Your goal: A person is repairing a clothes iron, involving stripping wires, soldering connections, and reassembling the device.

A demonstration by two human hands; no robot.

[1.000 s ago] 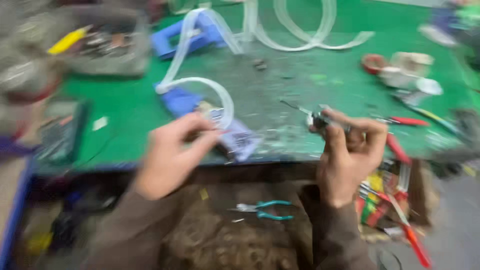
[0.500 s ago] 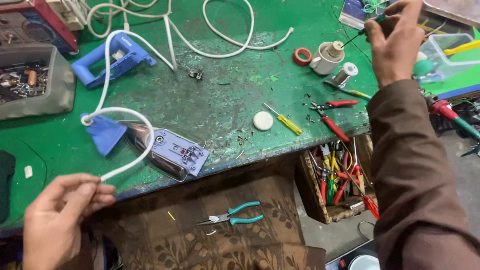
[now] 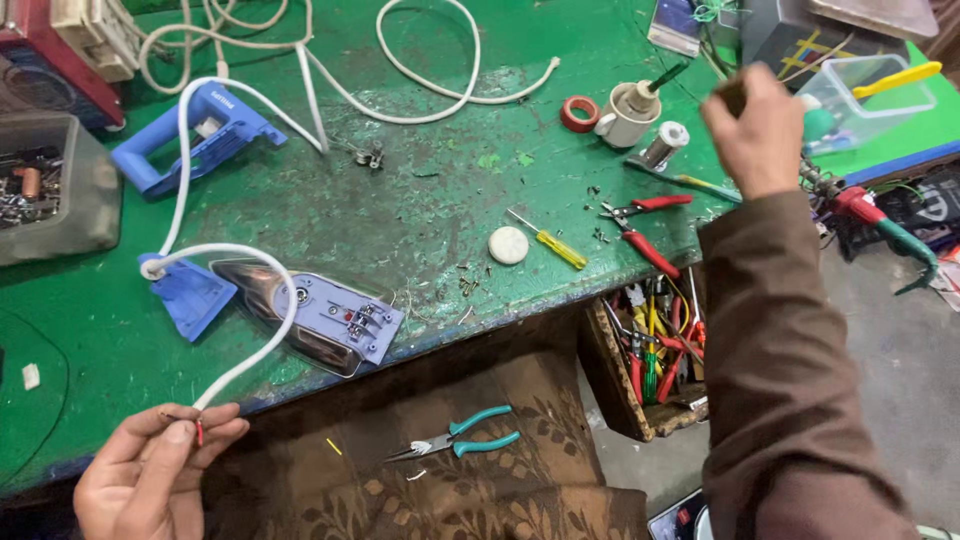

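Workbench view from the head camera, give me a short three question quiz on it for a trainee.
1. True or false: the left hand pinches the stripped end of the white cable.
2. Which tool lies below the bench edge, on the patterned cloth? A) the yellow-handled screwdriver B) the teal-handled pliers C) the red tape roll
3. Fill in: the opened iron body lies on the ______ bench top.

Key
1. True; red and dark wire ends show between the fingers.
2. B; the other two rest on the bench.
3. Green.

The right hand is raised over the far bench edge; what it holds is too blurred to tell.
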